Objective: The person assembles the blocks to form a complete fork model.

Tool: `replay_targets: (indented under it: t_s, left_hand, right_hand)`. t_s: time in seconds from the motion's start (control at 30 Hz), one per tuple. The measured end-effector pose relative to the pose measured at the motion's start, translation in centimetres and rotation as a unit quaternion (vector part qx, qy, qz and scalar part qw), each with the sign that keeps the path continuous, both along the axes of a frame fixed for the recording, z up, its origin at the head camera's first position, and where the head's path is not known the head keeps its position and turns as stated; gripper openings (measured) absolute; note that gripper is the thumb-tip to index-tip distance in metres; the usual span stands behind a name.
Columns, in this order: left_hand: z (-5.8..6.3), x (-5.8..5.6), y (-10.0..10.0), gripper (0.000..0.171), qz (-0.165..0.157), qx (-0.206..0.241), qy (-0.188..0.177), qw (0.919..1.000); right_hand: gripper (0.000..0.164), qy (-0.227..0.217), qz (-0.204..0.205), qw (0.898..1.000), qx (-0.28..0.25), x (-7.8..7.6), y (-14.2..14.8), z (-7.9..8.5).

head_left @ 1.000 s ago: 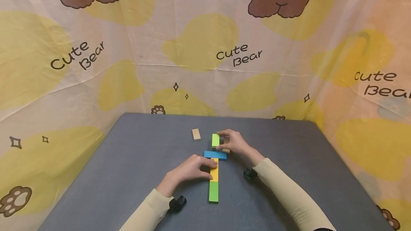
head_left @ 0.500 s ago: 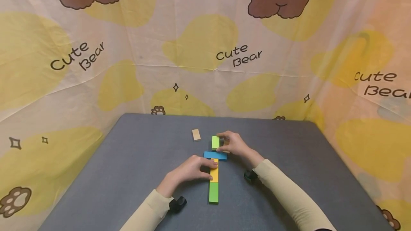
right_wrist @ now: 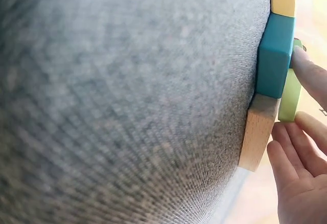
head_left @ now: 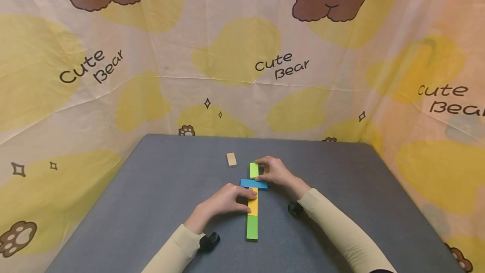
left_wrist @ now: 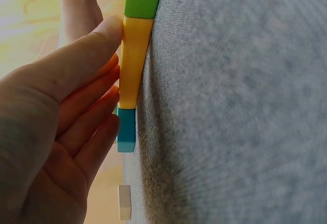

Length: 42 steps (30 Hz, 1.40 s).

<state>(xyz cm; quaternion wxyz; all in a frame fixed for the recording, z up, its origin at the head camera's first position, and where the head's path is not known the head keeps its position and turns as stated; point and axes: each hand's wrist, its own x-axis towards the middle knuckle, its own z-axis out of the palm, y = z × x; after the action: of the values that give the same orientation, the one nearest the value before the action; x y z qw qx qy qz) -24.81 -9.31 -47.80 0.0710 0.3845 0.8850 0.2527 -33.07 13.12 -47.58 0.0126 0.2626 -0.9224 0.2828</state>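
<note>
Along the middle of the table runs a row of wooden blocks: a green block (head_left: 252,228) nearest, a yellow block (head_left: 254,205) end to end with it, and a blue block (head_left: 248,183) lying crosswise. My left hand (head_left: 224,199) rests its thumb and fingertips on the yellow block; in the left wrist view the fingertips reach the blue block (left_wrist: 126,132) too. My right hand (head_left: 278,172) pinches a light green block (head_left: 254,170) by its ends, just behind the blue block. A plain wooden block (right_wrist: 258,134) shows by the blue one in the right wrist view, hidden by my hand from above.
Another plain wooden block (head_left: 231,159) lies at the back, left of the light green one. The grey table (head_left: 151,205) is enclosed by a printed cloth (head_left: 242,54) at the back and sides.
My right hand has drawn the light green block toward the blue one, narrowing the gap. The plain block beside that hand is now covered by it. My left hand stays put.
</note>
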Motion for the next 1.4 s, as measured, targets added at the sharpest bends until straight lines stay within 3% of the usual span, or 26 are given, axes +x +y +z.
replay_targets:
  t_s: [0.63, 1.1, 1.4]
  left_hand:
    - [0.10, 0.10, 0.03, 0.047, 0.002, 0.000, 0.004, 1.0000]
    - [0.16, 0.22, 0.03, 0.046, 0.001, 0.003, 0.005, 1.0000]
    - [0.17, 0.27, -0.01, 0.046, 0.003, 0.002, 0.002, 1.0000]
  right_hand:
    - [0.063, -0.001, 0.019, 0.999, 0.033, -0.51, -0.08, 0.31]
    - [0.063, -0.011, 0.029, 0.999, 0.031, -0.60, 0.11, 0.39]
    - [0.051, -0.020, 0.033, 0.999, 0.025, -0.65, 0.27, 0.30]
